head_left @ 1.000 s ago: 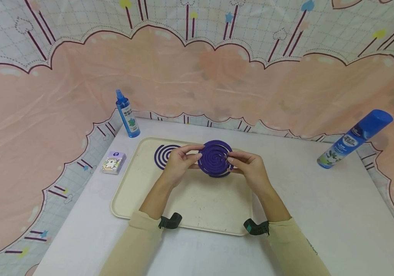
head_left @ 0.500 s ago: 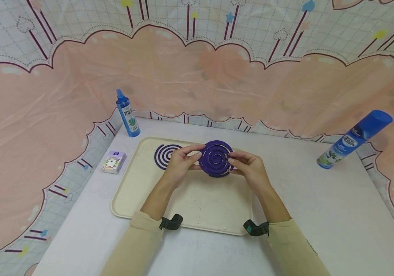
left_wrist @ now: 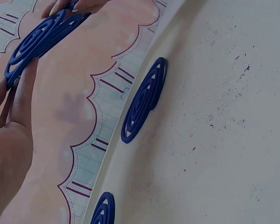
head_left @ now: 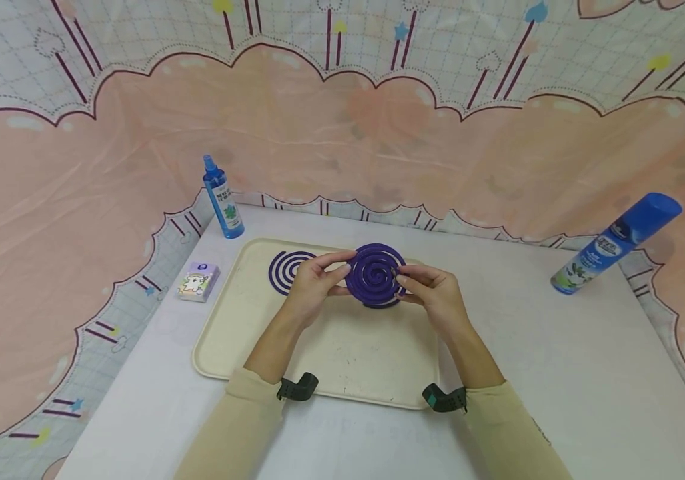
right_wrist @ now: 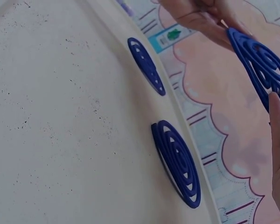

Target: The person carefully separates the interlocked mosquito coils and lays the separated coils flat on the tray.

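A blue-purple mosquito coil [head_left: 372, 272] is raised above the tray between my two hands. My left hand [head_left: 312, 287] pinches its left edge, with the thumb on the near side. On the opposite edge, my right hand [head_left: 436, 291] grips it between thumb and fingers. The right wrist view shows the held coil [right_wrist: 263, 58] with its spirals slightly apart from each other. Two more coils lie flat on the cream tray [head_left: 342, 360]: a left coil [head_left: 282, 272], partly hidden by my left hand, and a right coil [right_wrist: 177, 163], mostly behind the held one in the head view.
A blue spray bottle [head_left: 223, 200] stands behind the tray's left corner. A small printed pack [head_left: 198, 283] lies left of the tray. At the right stands a blue aerosol can [head_left: 612, 247]. Dark crumbs dot the tray, and a patterned curtain [head_left: 318, 147] hangs behind the white table [head_left: 534, 333].
The hands stay in almost the same place, still holding the coil. The gaps in its spiral widened slightly, then narrowed again. Nothing else moved beyond a slight view shift.
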Motion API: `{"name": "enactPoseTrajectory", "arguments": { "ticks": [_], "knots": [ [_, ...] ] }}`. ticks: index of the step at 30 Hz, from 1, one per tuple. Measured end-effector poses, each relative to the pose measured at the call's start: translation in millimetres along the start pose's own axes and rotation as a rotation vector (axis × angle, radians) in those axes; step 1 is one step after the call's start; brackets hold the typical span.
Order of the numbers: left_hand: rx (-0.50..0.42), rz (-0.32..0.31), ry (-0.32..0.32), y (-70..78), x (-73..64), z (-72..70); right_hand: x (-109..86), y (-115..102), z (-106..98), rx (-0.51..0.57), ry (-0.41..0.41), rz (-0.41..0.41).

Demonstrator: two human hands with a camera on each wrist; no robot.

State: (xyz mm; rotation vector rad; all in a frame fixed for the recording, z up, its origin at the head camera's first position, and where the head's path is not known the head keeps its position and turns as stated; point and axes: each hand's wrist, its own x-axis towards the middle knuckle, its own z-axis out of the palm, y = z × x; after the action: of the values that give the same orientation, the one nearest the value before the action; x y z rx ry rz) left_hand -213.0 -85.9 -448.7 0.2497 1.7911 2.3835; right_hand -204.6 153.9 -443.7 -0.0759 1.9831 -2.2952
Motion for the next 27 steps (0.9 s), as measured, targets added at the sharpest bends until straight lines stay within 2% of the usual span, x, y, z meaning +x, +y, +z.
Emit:
{"name": "enactPoseTrajectory", "arguments": {
  "ticks": [6, 14, 22, 27],
  "knots": [
    [-0.006, 0.001, 0.021, -0.7, -0.2, -2.1, 0.7, 0, 0, 0.051, 0.036, -0.012],
    [0.046, -0.018, 0.055, 1.7, -1.6, -8.8, 0.6, -2, -3, 0.032, 0.049, -0.041],
    [0.094, -0.011, 0.102, 5.5, -5.0, -23.0, -1.9, -6, -14, -0.034, 0.035, -0.062],
    [0.139, 0.017, 0.168, 10.4, -15.3, -35.9, -7.9, -9, -23, -0.174, 0.031, -0.072]
  ]
}}
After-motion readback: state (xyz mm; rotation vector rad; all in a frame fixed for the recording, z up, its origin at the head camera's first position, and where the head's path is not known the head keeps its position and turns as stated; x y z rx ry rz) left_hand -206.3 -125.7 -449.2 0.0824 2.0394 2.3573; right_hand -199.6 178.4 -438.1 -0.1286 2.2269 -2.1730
